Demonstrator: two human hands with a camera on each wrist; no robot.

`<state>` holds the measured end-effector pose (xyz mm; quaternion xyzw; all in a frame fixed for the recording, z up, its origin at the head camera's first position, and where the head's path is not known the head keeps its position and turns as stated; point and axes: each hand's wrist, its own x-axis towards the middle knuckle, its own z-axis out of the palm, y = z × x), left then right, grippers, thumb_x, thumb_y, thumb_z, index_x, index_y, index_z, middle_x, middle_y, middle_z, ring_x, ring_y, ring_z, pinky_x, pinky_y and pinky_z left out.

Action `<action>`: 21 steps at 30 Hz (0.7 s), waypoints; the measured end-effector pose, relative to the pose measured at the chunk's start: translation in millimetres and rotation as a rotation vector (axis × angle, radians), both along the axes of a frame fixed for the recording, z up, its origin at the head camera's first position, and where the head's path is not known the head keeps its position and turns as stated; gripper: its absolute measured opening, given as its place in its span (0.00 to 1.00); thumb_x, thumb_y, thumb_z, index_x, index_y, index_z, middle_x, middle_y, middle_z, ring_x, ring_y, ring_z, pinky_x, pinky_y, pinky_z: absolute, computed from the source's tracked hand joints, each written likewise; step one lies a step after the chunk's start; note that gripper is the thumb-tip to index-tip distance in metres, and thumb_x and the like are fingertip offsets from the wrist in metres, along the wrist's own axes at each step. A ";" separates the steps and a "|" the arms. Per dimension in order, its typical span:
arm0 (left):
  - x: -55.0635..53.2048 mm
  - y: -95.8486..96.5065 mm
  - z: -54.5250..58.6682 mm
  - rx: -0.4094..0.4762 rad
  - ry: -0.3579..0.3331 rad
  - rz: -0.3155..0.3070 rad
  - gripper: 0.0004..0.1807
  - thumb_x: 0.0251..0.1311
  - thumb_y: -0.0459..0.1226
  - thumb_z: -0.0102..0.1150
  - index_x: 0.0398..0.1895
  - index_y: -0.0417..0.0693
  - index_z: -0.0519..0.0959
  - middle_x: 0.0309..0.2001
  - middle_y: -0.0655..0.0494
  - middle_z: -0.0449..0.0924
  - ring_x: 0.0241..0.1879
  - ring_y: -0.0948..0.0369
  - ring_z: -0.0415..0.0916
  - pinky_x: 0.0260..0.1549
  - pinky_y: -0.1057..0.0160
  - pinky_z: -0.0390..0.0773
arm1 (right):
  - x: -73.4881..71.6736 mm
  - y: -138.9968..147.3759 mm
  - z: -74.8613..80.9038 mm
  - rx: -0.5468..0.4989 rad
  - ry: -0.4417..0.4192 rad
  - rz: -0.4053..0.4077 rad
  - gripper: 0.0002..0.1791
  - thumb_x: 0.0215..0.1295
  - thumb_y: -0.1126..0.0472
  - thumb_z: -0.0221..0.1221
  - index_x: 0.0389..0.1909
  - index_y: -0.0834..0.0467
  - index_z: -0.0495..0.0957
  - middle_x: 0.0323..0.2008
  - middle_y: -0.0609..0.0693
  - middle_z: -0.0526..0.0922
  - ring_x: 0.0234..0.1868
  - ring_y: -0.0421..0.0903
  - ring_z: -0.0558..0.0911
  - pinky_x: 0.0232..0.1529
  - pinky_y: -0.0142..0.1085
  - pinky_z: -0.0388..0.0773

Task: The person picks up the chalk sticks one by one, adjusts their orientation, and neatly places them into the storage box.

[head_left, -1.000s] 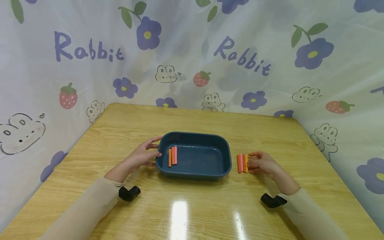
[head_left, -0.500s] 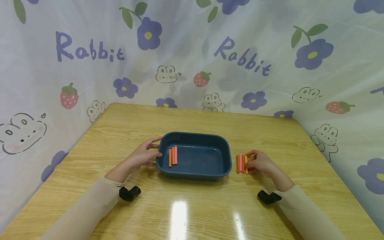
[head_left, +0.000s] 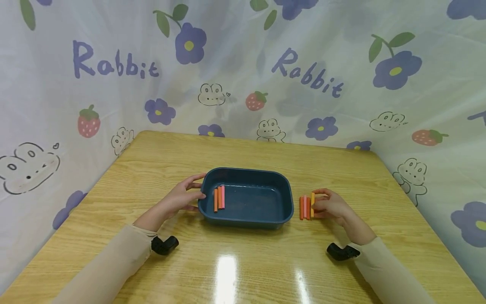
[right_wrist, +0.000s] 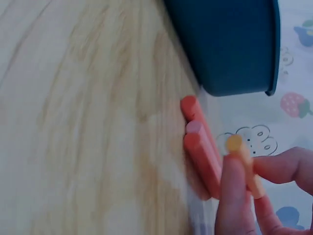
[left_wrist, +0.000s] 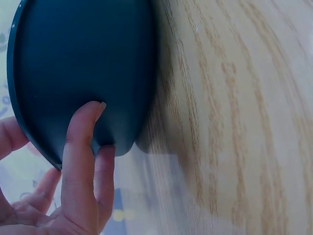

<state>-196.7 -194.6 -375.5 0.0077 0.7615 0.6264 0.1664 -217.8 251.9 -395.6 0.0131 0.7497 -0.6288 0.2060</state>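
A dark blue rectangular bin (head_left: 250, 202) stands on the table. At its left end my left hand (head_left: 181, 196) grips the rim and end wall, some fingertips lying against the outer wall in the left wrist view. Inside the bin, two orange chalk sticks and a pink chalk stick (head_left: 222, 197) lie side by side at the left. Right of the bin, my right hand (head_left: 331, 205) pinches a yellow chalk stick (right_wrist: 235, 144) between thumb and fingers, slightly raised and tilted. Beside it on the table lie a pink chalk stick (head_left: 305, 207) and two orange-red chalk sticks (right_wrist: 200, 154).
The wooden table (head_left: 182, 274) extends around the bin, with its far edge against a patterned curtain (head_left: 243, 55). A black wrist mount (head_left: 165, 245) sits on the left sleeve, and another black mount (head_left: 343, 252) on the right sleeve.
The yellow chalk stick has come away from the row and risen slightly in my right hand's fingers. My left hand and the bin have stayed in place.
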 end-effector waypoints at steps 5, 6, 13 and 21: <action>-1.1 -0.5 -1.1 -0.003 0.001 0.000 0.36 0.61 0.29 0.52 0.72 0.52 0.53 0.63 0.35 0.56 0.48 0.46 0.73 0.35 0.49 0.80 | 3.0 -2.6 7.0 -0.208 -0.057 -0.037 0.32 0.66 0.70 0.50 0.67 0.68 0.46 0.37 0.52 0.76 0.34 0.43 0.79 0.38 0.36 0.80; -1.2 -0.4 -1.1 -0.004 0.001 0.001 0.36 0.61 0.29 0.52 0.72 0.52 0.53 0.63 0.36 0.56 0.48 0.46 0.73 0.35 0.49 0.80 | 3.4 -4.0 8.5 -0.246 -0.073 -0.044 0.32 0.66 0.70 0.49 0.67 0.67 0.46 0.36 0.51 0.76 0.34 0.42 0.79 0.39 0.35 0.80; -1.5 -0.8 -1.8 -0.006 0.008 -0.004 0.36 0.61 0.29 0.52 0.72 0.52 0.53 0.63 0.36 0.57 0.47 0.47 0.74 0.34 0.50 0.81 | 3.2 -15.2 16.4 -0.361 -0.086 -0.049 0.26 0.66 0.72 0.47 0.63 0.65 0.50 0.38 0.53 0.76 0.36 0.44 0.81 0.40 0.35 0.80; -1.6 -1.3 -1.0 -0.007 0.005 -0.004 0.36 0.61 0.29 0.52 0.72 0.52 0.53 0.63 0.36 0.57 0.48 0.46 0.73 0.35 0.50 0.80 | 4.6 -33.5 31.4 -0.417 -0.098 -0.067 0.26 0.66 0.73 0.48 0.63 0.63 0.52 0.37 0.53 0.76 0.33 0.45 0.81 0.38 0.35 0.80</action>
